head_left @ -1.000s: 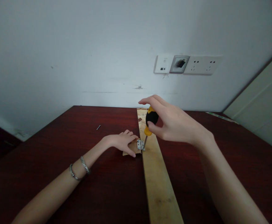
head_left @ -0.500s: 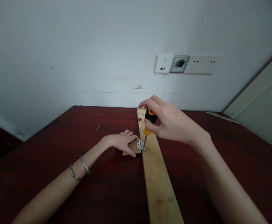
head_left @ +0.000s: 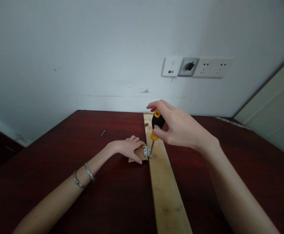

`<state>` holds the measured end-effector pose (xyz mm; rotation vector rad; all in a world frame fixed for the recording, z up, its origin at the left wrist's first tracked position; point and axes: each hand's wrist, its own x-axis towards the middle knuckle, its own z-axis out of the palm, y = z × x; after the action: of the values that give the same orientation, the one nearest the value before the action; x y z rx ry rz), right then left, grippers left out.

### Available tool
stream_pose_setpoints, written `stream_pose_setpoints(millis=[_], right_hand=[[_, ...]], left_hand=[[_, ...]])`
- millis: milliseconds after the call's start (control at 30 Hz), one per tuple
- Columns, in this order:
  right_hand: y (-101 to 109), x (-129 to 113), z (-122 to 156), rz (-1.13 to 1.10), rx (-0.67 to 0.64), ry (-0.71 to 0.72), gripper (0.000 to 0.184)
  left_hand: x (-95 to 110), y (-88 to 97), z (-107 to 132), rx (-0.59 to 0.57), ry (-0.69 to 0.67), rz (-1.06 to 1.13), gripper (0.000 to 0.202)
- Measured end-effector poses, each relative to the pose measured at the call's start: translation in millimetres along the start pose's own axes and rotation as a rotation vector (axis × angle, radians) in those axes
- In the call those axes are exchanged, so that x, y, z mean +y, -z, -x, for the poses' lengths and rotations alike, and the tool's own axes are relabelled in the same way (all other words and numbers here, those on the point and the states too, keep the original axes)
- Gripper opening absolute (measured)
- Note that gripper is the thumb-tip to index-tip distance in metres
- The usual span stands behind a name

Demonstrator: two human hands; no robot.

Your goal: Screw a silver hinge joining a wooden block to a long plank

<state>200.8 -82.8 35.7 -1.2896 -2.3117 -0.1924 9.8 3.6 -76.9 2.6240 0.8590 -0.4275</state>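
Right grip [head_left: 181, 126] is clamped round the screwdriver [head_left: 158, 121], tip down at the hinge [head_left: 145, 151] spanning plank [head_left: 166, 182] and small board [head_left: 139, 152]. Left grip [head_left: 126, 149]'s pressed on the small board, fingers apart.

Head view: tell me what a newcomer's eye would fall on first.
Likely the yellow-and-black screwdriver in the right hand, near the middle, its shaft slanting down to a small metal hinge. Next, the long pale board running along the dark red table, and the left hand resting on a brown piece at the board's left edge.
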Motion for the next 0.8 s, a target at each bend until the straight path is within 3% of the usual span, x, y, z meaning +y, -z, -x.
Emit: stream_pose_setpoints(millis=[233, 400, 600, 800], right_hand=[[-0.6, 0.9, -2.0, 0.019, 0.007, -0.020, 0.028], [1.5, -0.6, -0.7, -0.036, -0.005, 0.019, 0.032], [-1.0, 0.9, -2.5, -0.034, 0.021, 0.002, 0.023], [2.1, -2.1, -0.6, -0.034, -0.011, 0.011, 0.041]], left_hand=[[0.5, -0.3, 0.0, 0.000, 0.011, -0.004, 0.094], [0.1, 0.2, 0.4, -0.007, 0.000, 0.001, 0.093], [0.9, 0.9, 0.3, 0.000, -0.006, -0.009, 0.093], [-0.7, -0.4, -0.3, 0.000, -0.009, -0.008, 0.094]])
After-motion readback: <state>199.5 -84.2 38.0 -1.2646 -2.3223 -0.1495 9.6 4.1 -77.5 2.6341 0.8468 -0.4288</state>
